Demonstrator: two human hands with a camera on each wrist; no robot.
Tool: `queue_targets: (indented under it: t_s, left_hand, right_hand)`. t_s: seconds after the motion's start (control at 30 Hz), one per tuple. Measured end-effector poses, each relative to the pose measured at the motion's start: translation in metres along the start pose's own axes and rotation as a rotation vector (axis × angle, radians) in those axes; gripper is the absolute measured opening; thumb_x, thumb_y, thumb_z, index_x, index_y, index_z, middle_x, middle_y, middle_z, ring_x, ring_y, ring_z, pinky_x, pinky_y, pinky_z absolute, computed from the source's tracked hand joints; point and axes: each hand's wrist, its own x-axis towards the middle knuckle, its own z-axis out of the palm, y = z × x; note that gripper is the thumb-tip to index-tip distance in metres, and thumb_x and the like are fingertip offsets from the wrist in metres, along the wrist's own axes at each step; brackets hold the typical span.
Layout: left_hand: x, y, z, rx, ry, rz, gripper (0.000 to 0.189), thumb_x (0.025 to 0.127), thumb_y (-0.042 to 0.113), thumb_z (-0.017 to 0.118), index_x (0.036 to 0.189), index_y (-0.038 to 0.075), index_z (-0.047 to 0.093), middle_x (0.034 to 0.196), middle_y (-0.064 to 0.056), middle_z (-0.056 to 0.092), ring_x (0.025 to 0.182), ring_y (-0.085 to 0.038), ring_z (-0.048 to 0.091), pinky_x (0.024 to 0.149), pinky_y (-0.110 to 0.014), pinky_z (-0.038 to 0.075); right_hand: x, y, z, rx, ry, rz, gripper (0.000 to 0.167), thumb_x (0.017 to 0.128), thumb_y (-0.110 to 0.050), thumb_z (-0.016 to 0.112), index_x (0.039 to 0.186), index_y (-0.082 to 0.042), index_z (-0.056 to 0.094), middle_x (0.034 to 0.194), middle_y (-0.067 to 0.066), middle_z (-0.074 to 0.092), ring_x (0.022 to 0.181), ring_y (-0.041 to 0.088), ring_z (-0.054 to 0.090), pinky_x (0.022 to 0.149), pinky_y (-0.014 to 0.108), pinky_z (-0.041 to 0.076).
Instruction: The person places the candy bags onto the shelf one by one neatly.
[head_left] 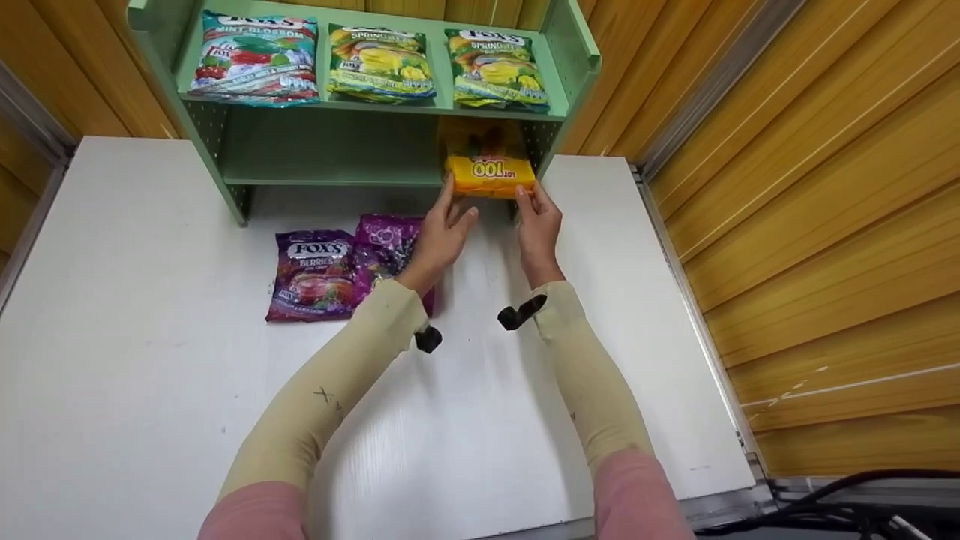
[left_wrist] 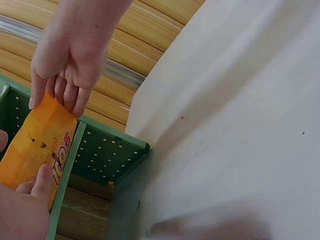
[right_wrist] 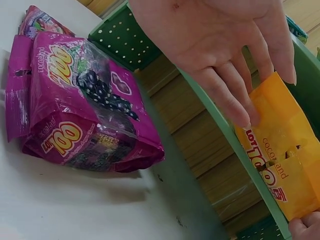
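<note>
A yellow LOT 100 candy bag [head_left: 491, 176] sits at the right end of the green rack's lower shelf, its lettering upside down in the head view. My left hand [head_left: 439, 240] touches the bag's left end with fairly straight fingers, thumb held apart from the front. At the opposite end, my right hand [head_left: 538, 229] pinches the near right corner between thumb and fingers. From the right wrist, the left hand [right_wrist: 220, 45] shows its fingertips against the bag's [right_wrist: 285, 150] end. In the left wrist view the right hand [left_wrist: 72, 60] grips the far end of the bag [left_wrist: 42, 140].
The green rack [head_left: 330, 182] stands against the wood-look wall. Its upper shelf bears a Mint Blossom bag [head_left: 259, 60] and two Spring Tea bags [head_left: 381, 64]. On the white table [head_left: 150, 360], a Fox's Berries bag [head_left: 311, 277] lies beside a purple LOT 100 bag [right_wrist: 90, 105], near my left forearm.
</note>
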Motion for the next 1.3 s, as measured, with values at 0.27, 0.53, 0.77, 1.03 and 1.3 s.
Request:
queue_targets:
  t_s: [0.27, 0.53, 0.77, 1.03, 1.3]
  left_hand:
    - [0.003, -0.003, 0.0, 0.045, 0.007, -0.018, 0.071, 0.099, 0.035, 0.051, 0.151, 0.047, 0.004, 0.162, 0.02, 0.0, 0.149, -0.014, 0.024, 0.116, -0.028, 0.033]
    - [0.008, -0.002, -0.002, 0.041, -0.009, -0.038, 0.074, 0.1, 0.03, 0.052, 0.153, 0.042, 0.002, 0.162, 0.019, -0.002, 0.15, -0.014, 0.021, 0.117, -0.032, 0.032]
    - [0.01, -0.001, -0.002, 0.052, -0.009, -0.008, 0.074, 0.099, 0.034, 0.052, 0.153, 0.043, 0.002, 0.162, 0.02, -0.001, 0.15, -0.012, 0.021, 0.117, -0.031, 0.032]
    - [0.013, -0.004, -0.002, 0.085, 0.008, 0.036, 0.072, 0.101, 0.032, 0.051, 0.155, 0.036, 0.003, 0.164, 0.013, 0.003, 0.149, -0.015, 0.022, 0.118, -0.032, 0.031]
    - [0.015, -0.003, -0.002, 0.097, 0.002, 0.014, 0.072, 0.1, 0.034, 0.05, 0.153, 0.042, 0.002, 0.162, 0.019, 0.001, 0.15, -0.014, 0.02, 0.119, -0.033, 0.03]
  right_hand:
    - [0.003, 0.0, 0.0, -0.02, 0.005, 0.017, 0.055, 0.096, -0.037, 0.055, 0.147, -0.018, 0.043, 0.146, -0.002, 0.05, 0.13, 0.007, 0.05, 0.111, 0.025, 0.04]
    - [0.008, 0.0, 0.001, -0.032, -0.002, 0.023, 0.055, 0.096, -0.038, 0.055, 0.146, -0.019, 0.044, 0.143, -0.004, 0.053, 0.127, 0.006, 0.051, 0.11, 0.026, 0.041]
    - [0.013, 0.0, 0.001, -0.042, -0.019, 0.013, 0.057, 0.094, -0.041, 0.055, 0.146, -0.021, 0.044, 0.143, -0.005, 0.052, 0.128, 0.005, 0.05, 0.112, 0.025, 0.04]
    - [0.016, -0.001, 0.003, -0.053, -0.009, 0.016, 0.057, 0.097, -0.038, 0.053, 0.148, -0.017, 0.04, 0.147, -0.001, 0.048, 0.132, 0.007, 0.048, 0.112, 0.025, 0.039]
    - [0.02, -0.001, 0.003, -0.08, -0.014, 0.04, 0.059, 0.095, -0.043, 0.053, 0.148, -0.022, 0.04, 0.148, -0.005, 0.047, 0.133, 0.006, 0.046, 0.114, 0.026, 0.037]
